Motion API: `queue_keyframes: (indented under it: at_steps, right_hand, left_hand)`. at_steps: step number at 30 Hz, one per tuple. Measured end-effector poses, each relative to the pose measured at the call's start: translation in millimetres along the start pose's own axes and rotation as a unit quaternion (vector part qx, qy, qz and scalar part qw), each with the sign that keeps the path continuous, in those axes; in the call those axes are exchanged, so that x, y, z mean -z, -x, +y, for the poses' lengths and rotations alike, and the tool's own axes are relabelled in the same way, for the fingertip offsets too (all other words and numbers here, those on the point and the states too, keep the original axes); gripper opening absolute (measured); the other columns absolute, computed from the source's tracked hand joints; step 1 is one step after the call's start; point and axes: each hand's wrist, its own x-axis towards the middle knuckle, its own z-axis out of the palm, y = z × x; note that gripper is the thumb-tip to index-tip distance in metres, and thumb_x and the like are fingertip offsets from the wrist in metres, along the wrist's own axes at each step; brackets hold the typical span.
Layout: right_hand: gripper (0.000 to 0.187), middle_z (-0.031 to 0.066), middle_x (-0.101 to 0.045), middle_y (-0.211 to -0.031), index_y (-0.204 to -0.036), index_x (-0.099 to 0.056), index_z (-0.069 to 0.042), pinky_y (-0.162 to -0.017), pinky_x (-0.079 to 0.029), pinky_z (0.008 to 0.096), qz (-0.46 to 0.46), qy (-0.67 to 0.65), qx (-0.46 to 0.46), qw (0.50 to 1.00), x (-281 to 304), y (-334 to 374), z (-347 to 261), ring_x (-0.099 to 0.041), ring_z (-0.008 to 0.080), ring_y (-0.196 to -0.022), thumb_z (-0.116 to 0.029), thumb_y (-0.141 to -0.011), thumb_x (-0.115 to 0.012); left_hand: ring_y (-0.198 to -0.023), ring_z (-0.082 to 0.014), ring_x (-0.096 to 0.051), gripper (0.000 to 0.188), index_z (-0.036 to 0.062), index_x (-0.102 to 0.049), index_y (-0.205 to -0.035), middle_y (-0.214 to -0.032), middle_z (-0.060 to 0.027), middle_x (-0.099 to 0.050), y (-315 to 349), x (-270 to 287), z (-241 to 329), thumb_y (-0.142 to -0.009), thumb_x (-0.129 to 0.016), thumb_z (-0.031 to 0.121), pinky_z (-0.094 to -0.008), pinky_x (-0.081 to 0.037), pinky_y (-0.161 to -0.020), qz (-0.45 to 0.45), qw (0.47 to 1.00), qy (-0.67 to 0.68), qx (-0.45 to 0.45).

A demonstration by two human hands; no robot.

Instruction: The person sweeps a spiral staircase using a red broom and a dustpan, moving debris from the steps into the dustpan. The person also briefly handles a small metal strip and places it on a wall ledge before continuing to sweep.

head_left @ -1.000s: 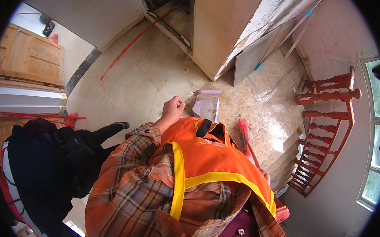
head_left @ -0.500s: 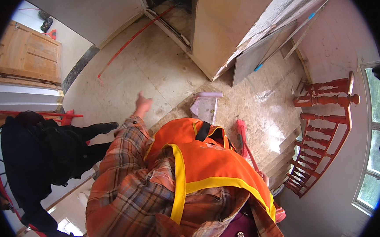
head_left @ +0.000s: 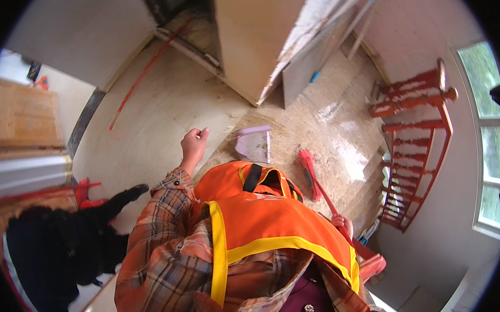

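Observation:
My right hand (head_left: 341,223) is closed around the handle of a red broom (head_left: 309,166), whose bristled head is down at the floor in front of me. My left hand (head_left: 193,147) is held out over the floor with its fingers curled in, and nothing shows in it. Just beyond my orange vest, to the right of that hand, a pale lilac dustpan (head_left: 254,145) rests on the floor. Close by my right side is a red object (head_left: 372,265), partly hidden by the vest; its kind I cannot make out.
Another person (head_left: 54,251) in dark clothes stands at left, near a red long-handled tool (head_left: 81,194). A thin red pole (head_left: 146,76) slants across the floor to a doorway. Boards (head_left: 308,73) lean against the wall. A red wooden balustrade (head_left: 415,150) borders stairs at right.
My left hand has gone from an extended finger to a curled shape. My view has shifted, and more of my right hand and the broom shows. The person at left appears lower in view.

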Motion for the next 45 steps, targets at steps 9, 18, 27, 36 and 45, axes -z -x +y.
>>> queue_keyframes:
  at_steps: [9, 18, 27, 36, 45]
  right_hand:
    - [0.014, 0.0012, -0.046, -0.060, -0.086, -0.044, 0.004, -0.038, -0.039, 0.0158, -0.016, -0.019, 0.058, 0.998, 7.4, -1.3, 24.8, -0.045, 0.0055, -0.045, -0.007, -0.094, -0.043]
    - [0.008, 0.0025, -0.049, -0.070, -0.093, -0.042, 0.001, -0.041, -0.041, 0.0165, 0.022, 0.019, 0.116, 0.993, 18.6, -8.8, 51.6, -0.047, 0.0058, -0.050, -0.005, -0.091, -0.046]
    - [0.009, 0.0080, -0.050, -0.078, -0.099, -0.038, -0.004, -0.039, -0.040, 0.0168, 0.083, 0.010, 0.133, 0.988, 29.9, -21.2, 73.4, -0.048, 0.0086, -0.053, -0.006, -0.093, -0.044]
    - [0.006, 0.0057, -0.050, -0.075, -0.094, -0.041, -0.004, -0.037, -0.038, 0.0162, 0.112, 0.035, 0.163, 0.980, 44.4, -35.3, 87.2, -0.046, 0.0061, -0.051, -0.007, -0.092, -0.046]
    - [0.009, 0.0037, -0.048, -0.068, -0.089, -0.041, -0.004, -0.037, -0.038, 0.0183, 0.195, 0.093, 0.162, 0.963, 33.8, -31.3, 108.5, -0.042, 0.0064, -0.046, -0.010, -0.093, -0.047]
  left_hand:
    - [-0.102, -0.0253, -0.048, 0.051, 0.0101, -0.054, -0.119, -0.108, -0.0088, -0.051, 20.6, -37.9, 67.0, -0.074, -0.070, 0.030, -0.0380, -0.040, -0.087, -0.160, 0.923, -0.159, -0.311]
    - [-0.108, -0.0381, -0.054, 0.045, 0.0062, -0.048, -0.118, -0.112, -0.0197, -0.059, 11.8, -103.1, 72.0, -0.081, -0.062, 0.027, -0.0494, -0.044, -0.088, -0.401, 0.859, -0.245, -0.204]
    - [-0.094, -0.0447, -0.059, 0.033, 0.0028, -0.048, -0.103, -0.096, -0.0258, -0.062, -5.0, -121.5, 64.6, -0.083, -0.062, 0.024, -0.0501, -0.046, -0.078, -0.404, 0.852, -0.233, -0.239]
    - [-0.091, -0.0421, -0.060, 0.031, 0.0032, -0.053, -0.101, -0.093, -0.0235, -0.063, -17.1, -129.9, 58.0, -0.080, -0.063, 0.024, -0.0468, -0.047, -0.077, -0.439, 0.850, -0.200, -0.211]
    - [-0.083, -0.0379, -0.062, 0.027, 0.0027, -0.059, -0.095, -0.085, -0.0204, -0.064, -15.2, -122.7, 65.2, -0.079, -0.064, 0.023, -0.0438, -0.048, -0.074, -0.397, 0.857, -0.170, -0.280]
